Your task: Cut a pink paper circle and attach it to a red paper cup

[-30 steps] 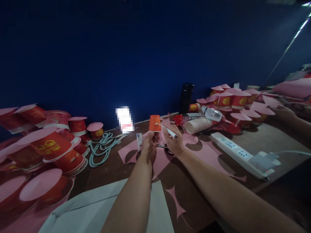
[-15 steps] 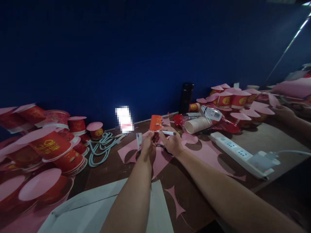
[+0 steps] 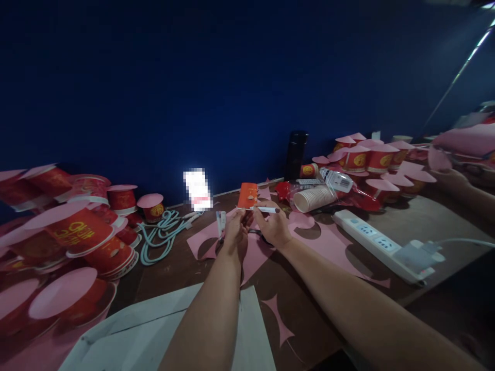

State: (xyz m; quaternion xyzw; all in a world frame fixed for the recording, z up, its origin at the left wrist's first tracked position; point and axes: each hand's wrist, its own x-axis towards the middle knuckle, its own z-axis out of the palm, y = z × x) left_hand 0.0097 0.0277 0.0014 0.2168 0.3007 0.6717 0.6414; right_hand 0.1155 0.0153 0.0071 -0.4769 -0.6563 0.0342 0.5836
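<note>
Brown wooden bench point(image 3: 386, 216) spans the lower frame, strewn with pink cut paper point(image 3: 328, 242). At centre, the left hand point(image 3: 235, 237) grasps a small upturned orange paper cup point(image 3: 247, 195) by its rim. The right hand point(image 3: 274, 229) pinches a slim white marker pen point(image 3: 265, 209), held crosswise at the cup's lower edge.

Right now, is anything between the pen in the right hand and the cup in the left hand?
Nothing visible. The left hand holds the red cup from below; the right hand holds the white pen level at its lower edge. Whether they touch is unclear.
</note>
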